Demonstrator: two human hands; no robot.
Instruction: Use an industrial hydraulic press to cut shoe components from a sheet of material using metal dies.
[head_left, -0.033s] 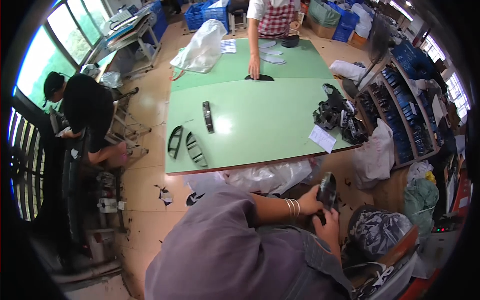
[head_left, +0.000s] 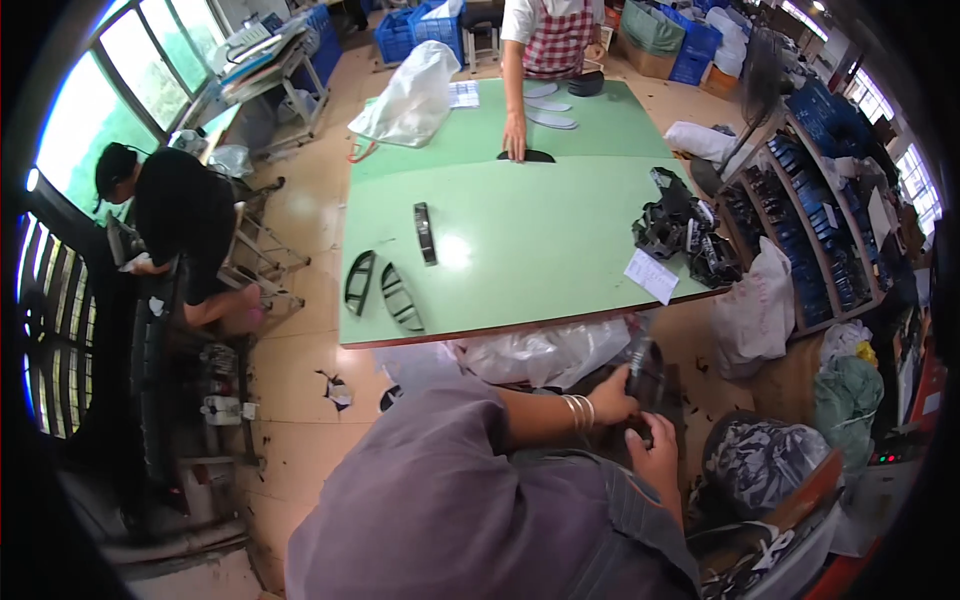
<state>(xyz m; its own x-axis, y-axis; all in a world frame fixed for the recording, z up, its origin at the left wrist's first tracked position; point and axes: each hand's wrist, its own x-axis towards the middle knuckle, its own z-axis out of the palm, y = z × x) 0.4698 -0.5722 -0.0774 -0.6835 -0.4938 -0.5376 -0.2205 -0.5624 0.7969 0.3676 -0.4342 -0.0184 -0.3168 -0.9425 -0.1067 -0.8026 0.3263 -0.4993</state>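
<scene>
Low in front of my body, past the table's near edge, my left hand [head_left: 613,398] is closed on a dark, glossy strappy piece [head_left: 648,368] that looks like a shoe upper. Motion smears the piece, so its details are lost. Bangles circle my left wrist. Just below, my right hand [head_left: 655,450] has its fingers curled near the lower end of the piece; whether it grips the piece is hidden. On the green table [head_left: 530,240] lie similar black strappy pieces [head_left: 402,298] at the near left, with another narrow one [head_left: 425,233] behind them.
A pile of black strappy pieces [head_left: 675,220] and a white paper [head_left: 651,276] occupy the table's right side. Across it, another person's hand [head_left: 515,138] touches a black curved piece [head_left: 527,157]. Shelving [head_left: 800,240] stands right; a seated person [head_left: 180,210] works left.
The held piece has moved slightly left and down and is more blurred. My left hand shifts a little left with it. The whole view has shifted slightly.
</scene>
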